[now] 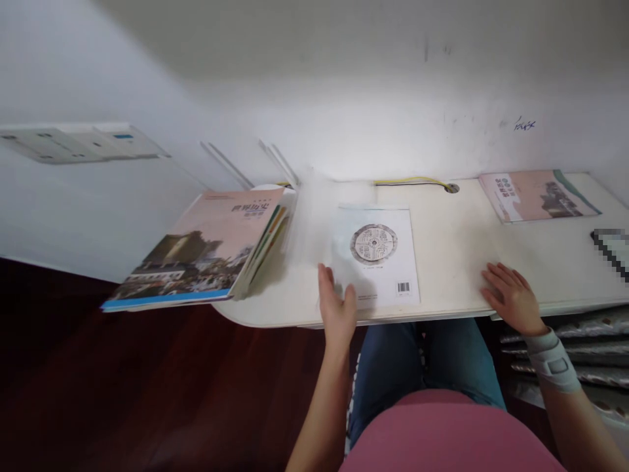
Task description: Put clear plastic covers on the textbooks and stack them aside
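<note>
A white book (377,254) with a round emblem and a barcode lies face down on the white desk (457,242) in front of me. My left hand (337,305) is at its near left corner, fingers up and apart, blurred by motion. It touches the book's left edge, which looks smeared as if a cover or page is moving. My right hand (511,296) lies flat on the desk near the front edge, fingers spread, holding nothing. A grey wrist band (554,362) is on that arm.
A stack of books (206,252) with a pink cover overhangs the desk's left end. Another pink book (535,195) lies at the back right. A yellow cable (415,181) runs to a desk hole along the wall. Dark wooden floor lies to the left.
</note>
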`<state>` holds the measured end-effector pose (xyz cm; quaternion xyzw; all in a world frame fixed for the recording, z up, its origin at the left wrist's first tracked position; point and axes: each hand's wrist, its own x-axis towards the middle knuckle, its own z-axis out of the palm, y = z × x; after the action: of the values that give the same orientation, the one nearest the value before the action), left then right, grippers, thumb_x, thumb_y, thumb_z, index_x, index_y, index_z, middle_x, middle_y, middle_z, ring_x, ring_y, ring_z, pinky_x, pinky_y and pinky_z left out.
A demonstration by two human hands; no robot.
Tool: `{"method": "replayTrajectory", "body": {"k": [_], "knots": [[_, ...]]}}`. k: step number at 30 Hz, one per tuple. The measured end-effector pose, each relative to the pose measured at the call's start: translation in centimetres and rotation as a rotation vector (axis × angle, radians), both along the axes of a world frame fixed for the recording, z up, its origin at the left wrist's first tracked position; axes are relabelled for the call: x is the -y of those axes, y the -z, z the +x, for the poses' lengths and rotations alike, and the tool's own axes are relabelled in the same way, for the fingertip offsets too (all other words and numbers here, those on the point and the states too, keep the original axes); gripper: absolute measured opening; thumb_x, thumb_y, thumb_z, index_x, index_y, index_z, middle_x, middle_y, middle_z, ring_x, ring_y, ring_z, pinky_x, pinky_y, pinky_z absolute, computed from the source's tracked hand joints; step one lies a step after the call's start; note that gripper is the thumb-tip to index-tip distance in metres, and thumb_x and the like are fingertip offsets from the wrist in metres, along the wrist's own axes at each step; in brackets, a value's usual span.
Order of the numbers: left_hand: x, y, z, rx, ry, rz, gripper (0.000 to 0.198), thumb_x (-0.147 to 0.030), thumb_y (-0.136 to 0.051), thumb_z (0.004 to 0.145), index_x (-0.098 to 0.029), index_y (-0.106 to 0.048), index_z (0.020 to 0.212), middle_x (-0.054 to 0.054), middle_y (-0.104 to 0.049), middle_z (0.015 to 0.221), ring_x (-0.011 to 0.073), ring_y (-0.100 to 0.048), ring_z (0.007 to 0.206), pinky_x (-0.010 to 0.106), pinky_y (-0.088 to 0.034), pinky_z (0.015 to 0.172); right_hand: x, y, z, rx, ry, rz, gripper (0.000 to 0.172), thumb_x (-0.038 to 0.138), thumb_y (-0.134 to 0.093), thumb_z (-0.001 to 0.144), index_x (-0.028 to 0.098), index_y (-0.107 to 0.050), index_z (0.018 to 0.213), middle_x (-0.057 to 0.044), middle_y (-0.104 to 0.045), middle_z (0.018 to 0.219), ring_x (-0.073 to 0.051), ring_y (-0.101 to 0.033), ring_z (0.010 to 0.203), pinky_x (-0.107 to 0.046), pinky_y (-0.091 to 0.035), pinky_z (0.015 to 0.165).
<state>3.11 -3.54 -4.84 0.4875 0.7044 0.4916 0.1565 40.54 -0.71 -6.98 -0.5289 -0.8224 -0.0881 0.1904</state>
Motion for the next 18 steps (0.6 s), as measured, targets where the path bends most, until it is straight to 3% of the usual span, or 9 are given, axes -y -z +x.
{"method": "replayTrajectory", "body": {"k": [4, 7, 9, 11, 15, 18], "knots": [[1.7, -0.2, -0.7, 0.062, -0.119, -0.105, 0.059, -0.038, -0.049, 0.086, -0.016, -0.039, 0.139, 0.014, -0.044, 0.144, 0.0239, -0.042, 0.132, 0.034, -0.037, 0.106, 0.0, 0.1, 0.1, -0.002, 0.004, 0.004, 0.037, 0.039, -0.046, 0.092, 0.021, -0.059, 0.122, -0.007, -0.057, 0.133, -0.026, -0.049, 0.125, -0.044, -0.038, 0.102], [3.0, -0.7, -0.7, 0.095, -0.143, -0.153, 0.042, -0.044, -0.051, 0.084, -0.015, -0.061, 0.111, 0.010, -0.068, 0.107, 0.0221, -0.064, 0.098, 0.030, -0.050, 0.085, 0.0, 0.0, 0.0, -0.015, 0.002, -0.001, 0.037, 0.038, -0.046, 0.091, 0.022, -0.058, 0.123, -0.008, -0.057, 0.133, -0.026, -0.049, 0.125, -0.045, -0.039, 0.102], [3.5, -1.1, -0.9, 0.050, -0.171, -0.178, 0.035, -0.049, -0.053, 0.082, -0.015, -0.064, 0.084, 0.003, -0.068, 0.074, 0.0178, -0.063, 0.074, 0.026, -0.050, 0.070, 0.0, -0.1, -0.1, -0.014, 0.000, -0.006, 0.037, 0.038, -0.046, 0.092, 0.022, -0.059, 0.122, -0.008, -0.057, 0.133, -0.026, -0.049, 0.125, -0.045, -0.038, 0.102], [3.5, -1.4, -1.0, -0.032, -0.206, -0.167, 0.036, -0.049, -0.055, 0.080, -0.016, -0.059, 0.068, -0.002, -0.061, 0.059, 0.0142, -0.057, 0.064, 0.023, -0.047, 0.064, 0.0, -0.2, -0.2, -0.007, 0.004, -0.005, 0.036, 0.038, -0.045, 0.092, 0.021, -0.059, 0.121, -0.008, -0.057, 0.132, -0.026, -0.049, 0.125, -0.044, -0.038, 0.102], [2.3, -2.2, -0.6, -0.125, -0.241, -0.067, 0.035, -0.048, -0.057, 0.080, -0.016, -0.059, 0.066, -0.002, -0.059, 0.057, 0.0126, -0.055, 0.061, 0.022, -0.047, 0.065, 0.0, -0.1, -0.1, -0.005, 0.017, -0.006, 0.037, 0.038, -0.046, 0.092, 0.022, -0.059, 0.122, -0.007, -0.057, 0.133, -0.025, -0.049, 0.126, -0.044, -0.038, 0.102], [0.5, -2.9, 1.7, -0.069, -0.133, 0.087, 0.035, -0.047, -0.050, 0.086, -0.016, -0.065, 0.093, 0.004, -0.070, 0.085, 0.0165, -0.064, 0.079, 0.027, -0.051, 0.077, 0.2, -0.4, -0.5, 0.015, 0.030, -0.016, 0.037, 0.038, -0.045, 0.092, 0.022, -0.058, 0.123, -0.008, -0.057, 0.133, -0.026, -0.048, 0.126, -0.046, -0.036, 0.103]]}}
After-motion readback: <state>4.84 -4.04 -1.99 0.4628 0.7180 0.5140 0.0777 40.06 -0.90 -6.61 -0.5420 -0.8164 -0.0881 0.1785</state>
